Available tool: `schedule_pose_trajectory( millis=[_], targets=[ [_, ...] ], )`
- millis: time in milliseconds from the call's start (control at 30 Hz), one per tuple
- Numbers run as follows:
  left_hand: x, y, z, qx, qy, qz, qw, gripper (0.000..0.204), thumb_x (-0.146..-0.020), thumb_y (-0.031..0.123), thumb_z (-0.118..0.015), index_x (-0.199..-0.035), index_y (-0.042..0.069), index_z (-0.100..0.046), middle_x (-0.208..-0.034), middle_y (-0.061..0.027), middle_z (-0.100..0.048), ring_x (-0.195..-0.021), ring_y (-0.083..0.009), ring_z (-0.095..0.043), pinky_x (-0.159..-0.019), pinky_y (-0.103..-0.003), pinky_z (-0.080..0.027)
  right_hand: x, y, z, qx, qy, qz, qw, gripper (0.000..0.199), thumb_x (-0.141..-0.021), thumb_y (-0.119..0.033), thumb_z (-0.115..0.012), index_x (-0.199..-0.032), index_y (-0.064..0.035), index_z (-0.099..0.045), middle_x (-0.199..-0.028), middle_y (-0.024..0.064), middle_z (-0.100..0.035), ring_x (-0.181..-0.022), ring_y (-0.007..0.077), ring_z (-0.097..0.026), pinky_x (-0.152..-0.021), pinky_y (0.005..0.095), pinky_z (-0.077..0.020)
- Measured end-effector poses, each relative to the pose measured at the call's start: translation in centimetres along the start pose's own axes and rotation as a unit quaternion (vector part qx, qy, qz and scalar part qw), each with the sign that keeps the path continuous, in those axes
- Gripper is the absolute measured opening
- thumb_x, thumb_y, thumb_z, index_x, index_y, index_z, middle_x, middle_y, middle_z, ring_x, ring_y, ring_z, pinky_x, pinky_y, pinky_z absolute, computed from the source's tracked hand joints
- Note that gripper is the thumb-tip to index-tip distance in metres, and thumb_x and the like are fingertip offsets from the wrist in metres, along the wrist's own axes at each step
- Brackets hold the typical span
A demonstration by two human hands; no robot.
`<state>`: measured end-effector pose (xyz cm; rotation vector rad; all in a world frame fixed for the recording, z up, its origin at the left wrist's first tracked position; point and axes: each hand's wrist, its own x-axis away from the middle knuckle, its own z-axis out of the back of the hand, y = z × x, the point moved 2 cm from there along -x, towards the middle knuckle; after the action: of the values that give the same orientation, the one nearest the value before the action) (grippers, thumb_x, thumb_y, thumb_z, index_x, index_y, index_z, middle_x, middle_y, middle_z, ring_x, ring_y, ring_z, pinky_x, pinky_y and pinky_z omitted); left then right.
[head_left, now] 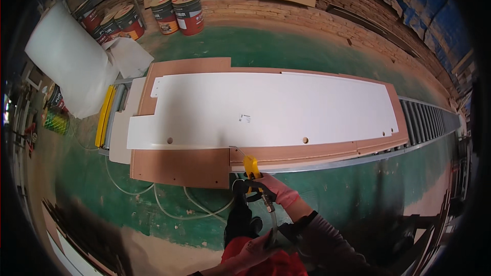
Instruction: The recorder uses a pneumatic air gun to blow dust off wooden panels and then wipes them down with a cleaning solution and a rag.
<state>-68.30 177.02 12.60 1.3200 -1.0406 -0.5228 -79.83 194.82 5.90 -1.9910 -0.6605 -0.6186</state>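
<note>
My right hand (279,190), in a pink and black glove, is wrapped round the handle of a yellow air blow gun (251,165). The gun's thin nozzle points at the near edge of a long white panel (266,103). A hose (274,221) runs down from the gun's metal fitting. Close to my body, my gloved left hand (257,250) is closed round this hose. The white panel lies flat on brown boards (179,166) and has a small label and several round holes along its near side.
The boards rest on a roller conveyor (424,117), its rollers showing at the right. A yellow bar (105,116) and a big white foam roll (71,56) stand left. Paint-style drums (188,14) line the brick wall. A loose hose (169,215) loops over the green floor.
</note>
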Motion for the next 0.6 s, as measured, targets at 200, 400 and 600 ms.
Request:
schedule_pose_trajectory(
  millis=[200, 400, 600],
  targets=[
    [-4.2, 1.8, 6.5, -0.042, 0.013, 0.01, 0.999, 0.048, -0.082, 0.015, -0.065, -0.125, 0.005, -0.047, -0.091, -0.008, -0.061, -0.081, -0.0118, -0.06, -0.069, -0.028, -0.049, -5.9, -4.3, 1.3, 0.106, 0.059, 0.035, 0.992, 0.034, -0.083, -0.018, -0.063, -0.109, 0.0021, -0.055, -0.089, 0.0081, -0.062, -0.075, 0.0132, -0.06, -0.066, 0.0265, -0.0495],
    [-12.6, -3.0, 18.2, -0.307, 0.135, -0.042, 0.941, 0.04, -0.082, 0.02, -0.063, -0.117, 0.005, -0.053, -0.096, -0.0113, -0.061, -0.086, -0.0232, -0.061, -0.075, -0.03, -0.048, -7.6, -10.0, 17.4, -0.113, 0.248, 0.112, 0.956, 0.018, -0.086, -0.018, -0.053, -0.096, -0.0031, -0.053, -0.086, 0.0124, -0.061, -0.08, 0.0272, -0.064, -0.058, 0.0349, -0.0527],
    [-20.6, -6.8, 28.5, -0.464, 0.189, -0.005, 0.866, 0.059, -0.074, 0.027, -0.067, -0.124, 0.002, -0.046, -0.114, -0.0156, -0.054, -0.103, -0.0304, -0.053, -0.088, -0.038, -0.042, 4.0, -8.6, 33.3, -0.215, 0.566, 0.182, 0.775, 0.009, -0.083, -0.012, -0.058, -0.082, -0.0083, -0.049, -0.065, 0.0044, -0.049, -0.052, 0.0216, -0.051, -0.045, 0.0342, -0.0452]
  ],
)
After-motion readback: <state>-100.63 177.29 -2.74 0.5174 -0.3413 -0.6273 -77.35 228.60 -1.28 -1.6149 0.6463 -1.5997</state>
